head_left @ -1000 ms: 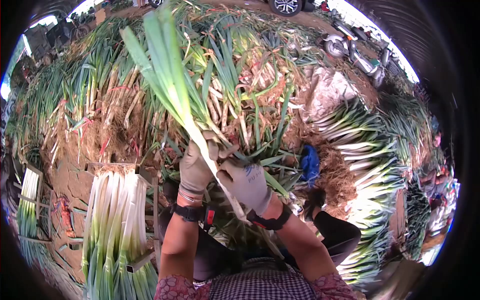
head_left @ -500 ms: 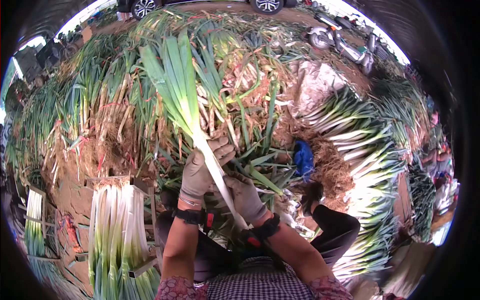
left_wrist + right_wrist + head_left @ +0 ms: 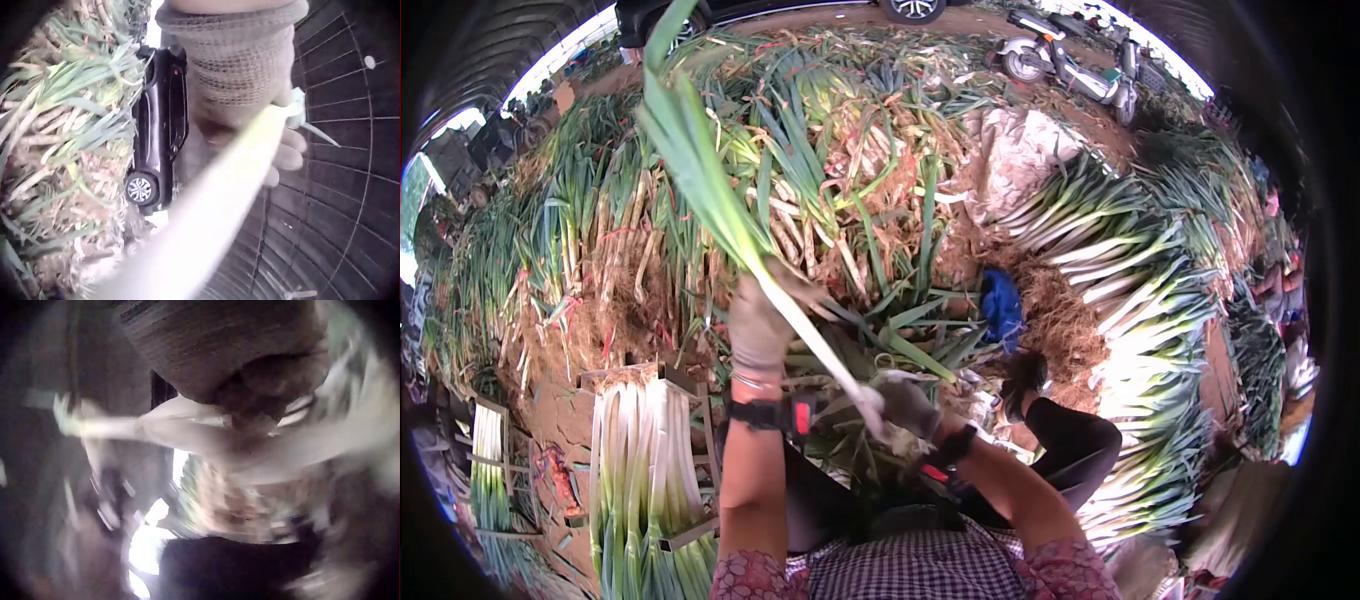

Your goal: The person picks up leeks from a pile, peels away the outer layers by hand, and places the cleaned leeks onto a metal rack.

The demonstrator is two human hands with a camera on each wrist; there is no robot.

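A long leek (image 3: pixel 805 325) slants across the head view, green leaves up and to the left, its pale lower end low near the middle. My gloved left hand (image 3: pixel 760 325) grips it where the white shaft meets the green. In the left wrist view, the left hand's fingers (image 3: pixel 287 150) curl behind the pale shaft (image 3: pixel 206 212). My gloved right hand (image 3: pixel 910 408) is blurred beside the shaft's lower end. The right wrist view shows the right hand (image 3: pixel 262 369) with bent fingers close to a blurred pale stalk (image 3: pixel 300 453); whether it holds this cannot be told.
White-stemmed leeks (image 3: pixel 635 450) fill a rack at lower left. A long row of leeks (image 3: pixel 1145 330) lies at right, by a blue cloth or bag (image 3: pixel 1002 308). Untrimmed leeks (image 3: pixel 600 210) are heaped ahead. Beyond stand a scooter (image 3: pixel 1075 72) and a dark car (image 3: pixel 164 119).
Both hands have drawn apart: the left moved slightly left with the leek, the right moved right and down from its middle. The leek's leafy top has swung left, and the head view has shifted.
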